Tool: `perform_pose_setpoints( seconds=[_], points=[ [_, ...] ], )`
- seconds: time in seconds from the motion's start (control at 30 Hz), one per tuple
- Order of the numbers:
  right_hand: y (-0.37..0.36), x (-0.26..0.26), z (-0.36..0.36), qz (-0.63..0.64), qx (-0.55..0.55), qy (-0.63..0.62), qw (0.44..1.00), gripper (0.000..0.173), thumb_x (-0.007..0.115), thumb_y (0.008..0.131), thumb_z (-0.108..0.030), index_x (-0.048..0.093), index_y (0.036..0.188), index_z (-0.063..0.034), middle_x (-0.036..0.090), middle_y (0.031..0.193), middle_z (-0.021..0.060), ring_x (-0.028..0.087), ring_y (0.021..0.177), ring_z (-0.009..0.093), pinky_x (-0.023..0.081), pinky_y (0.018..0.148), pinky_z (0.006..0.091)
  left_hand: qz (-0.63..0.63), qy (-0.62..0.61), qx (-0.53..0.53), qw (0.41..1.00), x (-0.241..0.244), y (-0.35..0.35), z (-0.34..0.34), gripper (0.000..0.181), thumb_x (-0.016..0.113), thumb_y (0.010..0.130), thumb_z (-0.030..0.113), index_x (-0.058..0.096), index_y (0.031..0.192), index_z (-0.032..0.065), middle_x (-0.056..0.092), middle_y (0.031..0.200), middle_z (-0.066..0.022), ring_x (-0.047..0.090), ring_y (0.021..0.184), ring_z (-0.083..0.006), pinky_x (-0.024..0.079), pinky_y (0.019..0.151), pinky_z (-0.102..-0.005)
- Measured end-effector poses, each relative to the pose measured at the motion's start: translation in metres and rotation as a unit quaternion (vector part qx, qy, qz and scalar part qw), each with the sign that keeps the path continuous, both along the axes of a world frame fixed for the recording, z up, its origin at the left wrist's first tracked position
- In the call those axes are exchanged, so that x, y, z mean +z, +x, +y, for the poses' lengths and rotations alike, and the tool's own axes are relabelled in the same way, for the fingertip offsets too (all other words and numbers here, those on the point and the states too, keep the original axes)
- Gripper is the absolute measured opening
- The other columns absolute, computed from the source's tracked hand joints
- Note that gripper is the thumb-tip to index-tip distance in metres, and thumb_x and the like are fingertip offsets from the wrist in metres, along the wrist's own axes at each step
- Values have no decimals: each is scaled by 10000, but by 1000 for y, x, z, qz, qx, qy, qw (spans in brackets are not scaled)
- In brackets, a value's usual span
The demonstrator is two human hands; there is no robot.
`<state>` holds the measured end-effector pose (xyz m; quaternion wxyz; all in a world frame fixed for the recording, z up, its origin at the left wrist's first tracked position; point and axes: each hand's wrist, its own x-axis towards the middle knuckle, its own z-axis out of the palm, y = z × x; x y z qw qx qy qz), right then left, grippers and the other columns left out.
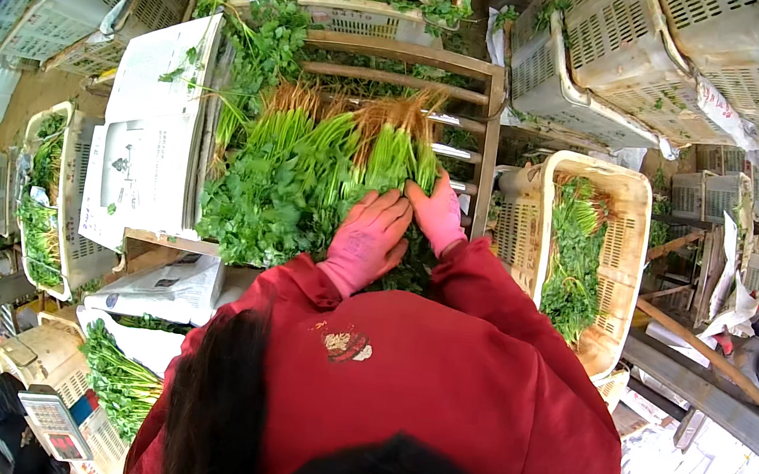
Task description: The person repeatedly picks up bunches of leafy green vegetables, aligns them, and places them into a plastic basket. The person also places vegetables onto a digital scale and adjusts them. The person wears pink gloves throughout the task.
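Bundles of leafy green vegetables, with celery-like stems (391,153) and brown roots, lie side by side on a slatted wooden table (490,136). Their roots point away from me and their leaves lie toward me. My left hand (366,239), in a pink glove with bare-looking fingertips, rests flat over the leaves near the right end of the row. Touching the stems of the rightmost bundle is my right hand (436,208), gloved in pink too, its thumb close to my left fingertips. Whether its fingers close round the stems is hidden.
A stack of newspapers (150,110) lies at the table's left. Plastic crates holding greens stand at right (625,271) and left (76,194). More crates (617,45) are stacked beyond. A digital scale (54,426) stands at lower left. People are at far right.
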<state>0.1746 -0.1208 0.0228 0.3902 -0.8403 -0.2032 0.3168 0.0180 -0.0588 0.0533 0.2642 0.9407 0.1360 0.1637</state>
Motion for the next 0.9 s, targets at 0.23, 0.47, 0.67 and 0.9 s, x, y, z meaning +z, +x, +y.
perform_pose_setpoints(
  seconds=[0.23, 0.47, 0.67, 0.9],
  points=[
    [73, 55, -11, -5, 61, 52, 997, 722, 640, 826, -575, 607, 1261, 0, 686, 1059, 244, 655, 1043, 354, 472, 929, 429, 20, 41, -18, 999, -3, 4, -10, 441, 686, 795, 188, 628, 1227, 120, 602, 1268, -33, 492, 1296, -254, 351, 1109, -455],
    [74, 37, 81, -21, 216, -110, 970, 670, 590, 824, -615, 692, 1130, -27, 710, 910, 194, 687, 908, 314, 509, 799, 393, 58, 72, -73, 993, 3, 13, -13, 426, 669, 784, 194, 626, 1196, 97, 584, 1240, -51, 469, 1299, -268, 333, 1130, -458],
    [76, 35, 10, 120, 22, 255, 959, 277, 638, 909, -216, 645, 1077, 5, 651, 893, 37, 537, 797, 105, 432, 732, 259, -175, 27, -42, 983, 47, 5, -9, 465, 730, 611, 100, 660, 1066, 44, 650, 1098, -136, 605, 1068, -336, 469, 931, -453],
    [68, 57, -29, 434, -113, 408, 795, 336, 473, 1005, -248, 529, 1270, -49, 352, 637, -48, 357, 532, 90, 285, 495, 252, -138, -85, 61, 985, 72, 3, -14, 328, 629, 776, -24, 693, 1093, 28, 692, 1112, -123, 653, 1029, -291, 516, 907, -365]
  ],
)
